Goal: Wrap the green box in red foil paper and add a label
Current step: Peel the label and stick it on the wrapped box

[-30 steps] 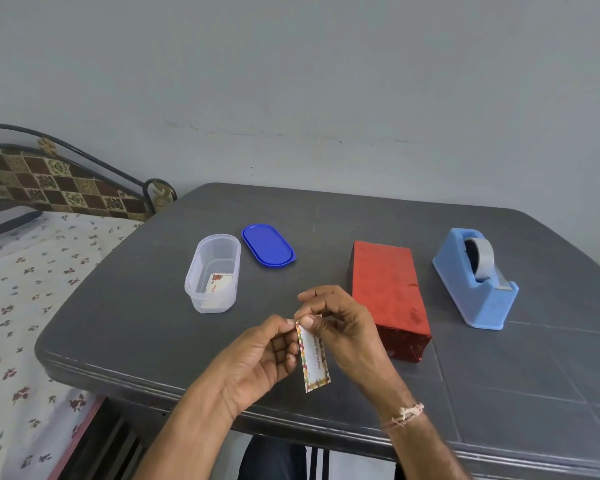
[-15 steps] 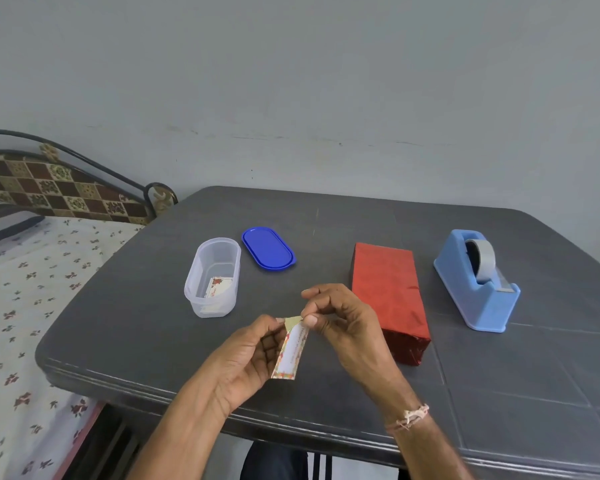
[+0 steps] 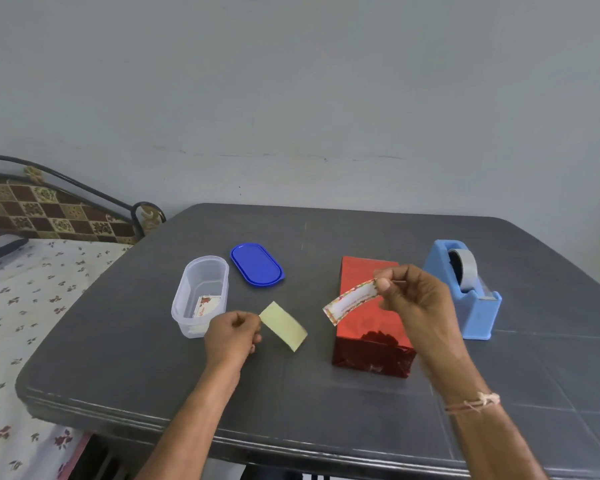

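**Label and backing strip held apart over the table**

The wrapped box (image 3: 368, 327) is seen lying flat on the grey table (image 3: 125, 358), right of centre, with its long side running away from the near edge. It is fully covered in shiny red foil, and the near end face is darker and creased.

A blue tape dispenser (image 3: 465, 296) is set just to its right, not touching. To the left, a clear container (image 3: 201, 289) with a card inside stands beside a blue lid (image 3: 256, 264). Bare tabletop is left between container and box and along the whole near edge. A bed (image 3: 25, 306) is seen close to the table's left edge.

The label (image 3: 350, 301), white with a coloured border and slightly curled, is pinched at one end by the right hand (image 3: 413, 299) above the box's top. A pale yellow backing strip (image 3: 284, 326) is pinched by the left hand (image 3: 231, 336) over the bare gap. The two strips are apart.
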A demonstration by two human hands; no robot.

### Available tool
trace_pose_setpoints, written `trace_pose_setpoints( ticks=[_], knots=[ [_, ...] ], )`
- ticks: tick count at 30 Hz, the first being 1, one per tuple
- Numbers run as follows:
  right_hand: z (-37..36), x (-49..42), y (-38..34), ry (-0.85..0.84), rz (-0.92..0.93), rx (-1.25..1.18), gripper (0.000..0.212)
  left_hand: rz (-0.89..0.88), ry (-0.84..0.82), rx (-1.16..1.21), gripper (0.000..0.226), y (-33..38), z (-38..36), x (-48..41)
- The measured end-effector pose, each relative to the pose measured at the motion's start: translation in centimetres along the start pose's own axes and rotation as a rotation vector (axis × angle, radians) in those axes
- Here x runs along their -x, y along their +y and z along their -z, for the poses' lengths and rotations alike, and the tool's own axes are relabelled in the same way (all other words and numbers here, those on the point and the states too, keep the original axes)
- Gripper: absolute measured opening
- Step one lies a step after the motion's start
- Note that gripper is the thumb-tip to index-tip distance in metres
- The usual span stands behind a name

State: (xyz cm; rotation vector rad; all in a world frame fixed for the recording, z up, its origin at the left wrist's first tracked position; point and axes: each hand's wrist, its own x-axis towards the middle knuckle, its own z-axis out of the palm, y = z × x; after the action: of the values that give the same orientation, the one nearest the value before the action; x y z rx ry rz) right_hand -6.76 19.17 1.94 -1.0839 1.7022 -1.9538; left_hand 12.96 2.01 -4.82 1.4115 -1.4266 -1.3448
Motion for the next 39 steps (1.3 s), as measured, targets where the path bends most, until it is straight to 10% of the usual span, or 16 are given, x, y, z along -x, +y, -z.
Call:
trace_pose_setpoints(
  ticks=[16,27,34,39],
  knots=[
    [-0.6,-0.3,0.9,-0.086,-0.194,0.1,0.012,-0.509,0.148,-0.478,0.016,0.7,-1.0,0.9],
    [-0.9,-1.0,-1.5,-0.293,0.022,0.319,0.022,-0.723,-0.4,-0.169,0.003,7.7,-3.1,6.6],
    [-1.1,0.6,-1.5,-0.068,0.001,0.226,0.035,-0.513,-0.332,0.133,0.005,7.1,-4.0,7.4],
    [-2.5,4.6,0.0,-0.023,-0.318,-0.312,0.042,-0.152,-0.244,0.529,0.004,6.7,-5.1,7.9]
  ],
)
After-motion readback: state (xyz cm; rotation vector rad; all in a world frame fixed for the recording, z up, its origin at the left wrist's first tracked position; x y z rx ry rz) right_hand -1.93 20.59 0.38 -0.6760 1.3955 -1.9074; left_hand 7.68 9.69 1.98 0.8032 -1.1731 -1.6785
